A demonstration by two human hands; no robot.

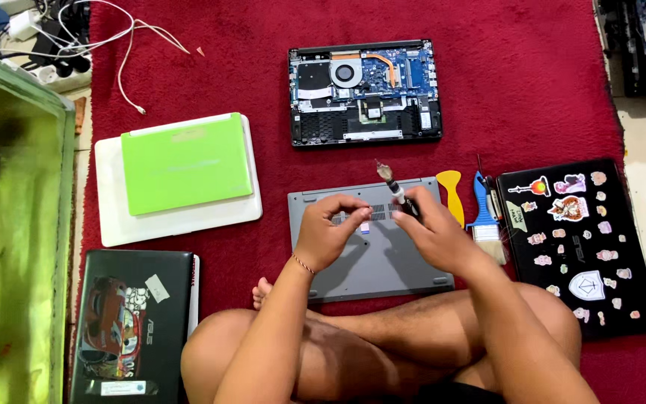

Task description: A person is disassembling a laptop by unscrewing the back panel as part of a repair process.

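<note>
Two hands are above the grey laptop cover [371, 251] on the red carpet [248, 75]. The right hand [435, 233] is closed around a screwdriver [396, 191], its tip pointing up and away. The left hand [330, 228] has its fingertips pinched together; what they hold is too small to see. The open laptop [364, 91] lies beyond, well apart.

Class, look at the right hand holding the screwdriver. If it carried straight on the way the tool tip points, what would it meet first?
The right hand aims the screwdriver up and slightly left. Past bare red carpet, it would probably first meet the opened laptop, though height is unclear.
</note>
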